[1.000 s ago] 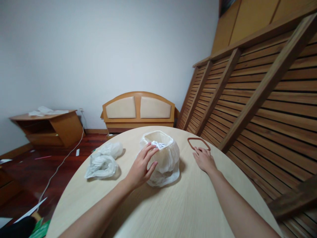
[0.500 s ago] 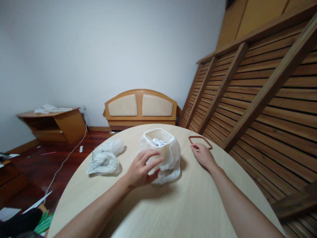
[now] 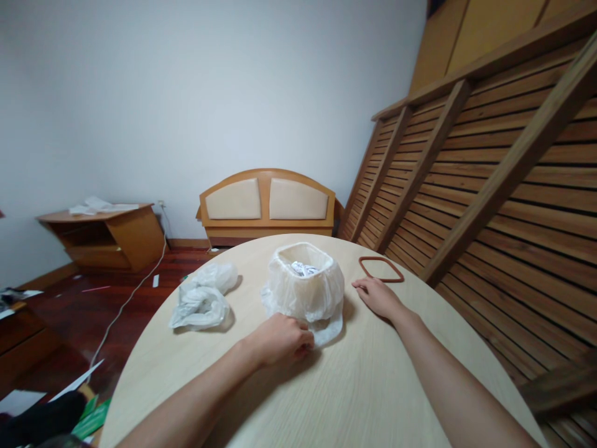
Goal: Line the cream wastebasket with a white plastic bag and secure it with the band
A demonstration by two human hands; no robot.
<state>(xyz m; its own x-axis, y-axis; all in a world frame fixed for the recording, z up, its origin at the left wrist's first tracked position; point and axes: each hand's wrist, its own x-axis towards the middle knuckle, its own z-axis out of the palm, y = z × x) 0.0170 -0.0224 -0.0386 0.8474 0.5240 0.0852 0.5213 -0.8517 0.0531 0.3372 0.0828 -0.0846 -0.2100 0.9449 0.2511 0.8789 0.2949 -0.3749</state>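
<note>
A small bin [image 3: 305,252] with a rounded square mouth stands on the round table, and crumpled white paper [image 3: 303,269] lies inside it. A translucent white plastic bag [image 3: 308,298] lines it and hangs down over its outside. At the bag's lower front edge, my left hand [image 3: 284,339] has its fingers curled in on the plastic; the fingertips are partly hidden. My right hand [image 3: 379,298] rests on the tabletop right of the bin, fingers extended and holding nothing. Just beyond it lies a brown rounded rectangular ring [image 3: 402,277].
Crumpled plastic bags [image 3: 203,302] lie on the left of the pale round table [image 3: 373,386]. Slatted wooden panels [image 3: 489,186] lean along the right side. Behind the table stands a headboard [image 3: 265,199]; a low cabinet [image 3: 135,233] is at the left wall.
My left hand has moved down from the bin's front side to the bag's lower edge, and its fingers have closed. My right hand has drawn slightly back from the brown ring.
</note>
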